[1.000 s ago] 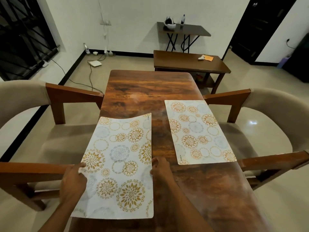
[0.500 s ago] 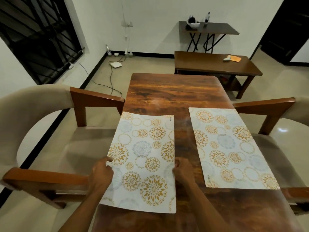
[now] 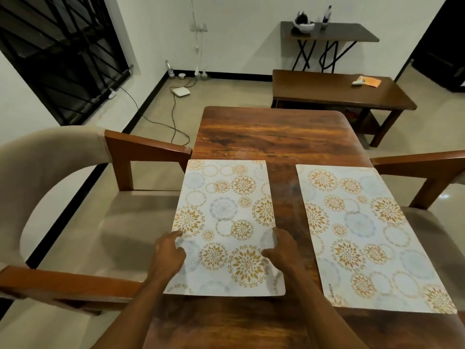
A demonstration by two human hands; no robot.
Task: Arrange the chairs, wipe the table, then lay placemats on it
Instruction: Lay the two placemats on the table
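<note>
Two placemats, two chairs, three tables

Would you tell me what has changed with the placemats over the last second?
The left placemat slid forward on the table and its curled far end now lies flat. The left hand and right hand still hold its sides. The right placemat stayed put.

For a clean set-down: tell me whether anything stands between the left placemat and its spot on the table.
Nothing visible does. The left placemat, held at its sides by the left hand and right hand, lies on bare table, apart from the right placemat.
</note>
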